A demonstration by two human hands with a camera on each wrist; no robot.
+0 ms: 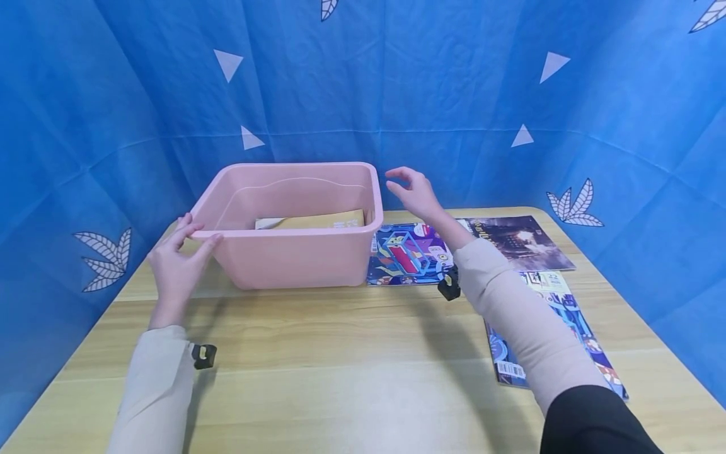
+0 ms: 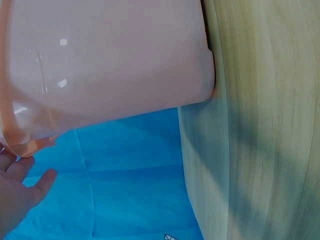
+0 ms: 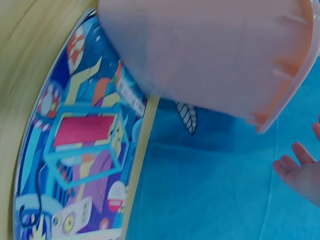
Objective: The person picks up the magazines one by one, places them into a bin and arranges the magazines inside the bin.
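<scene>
A pink plastic bin [image 1: 295, 252] stands on the wooden table [image 1: 340, 366], with a yellowish book [image 1: 317, 221] lying inside it. My left hand [image 1: 178, 252] touches the bin's front left rim corner with thumb and fingers loosely extended; the left wrist view shows the bin wall [image 2: 110, 60] and my fingers [image 2: 20, 185] below its rim. My right hand [image 1: 411, 189] hovers open just right of the bin's far right corner, not touching it. The right wrist view shows the bin [image 3: 210, 55] and fingertips [image 3: 300, 172] apart from it.
A colourful magazine [image 1: 408, 255] lies flat right of the bin, partly under my right forearm. A dark magazine [image 1: 518, 239] lies beyond it and another colourful one [image 1: 558, 328] near the table's right edge. Blue cloth [image 1: 363, 82] surrounds the table.
</scene>
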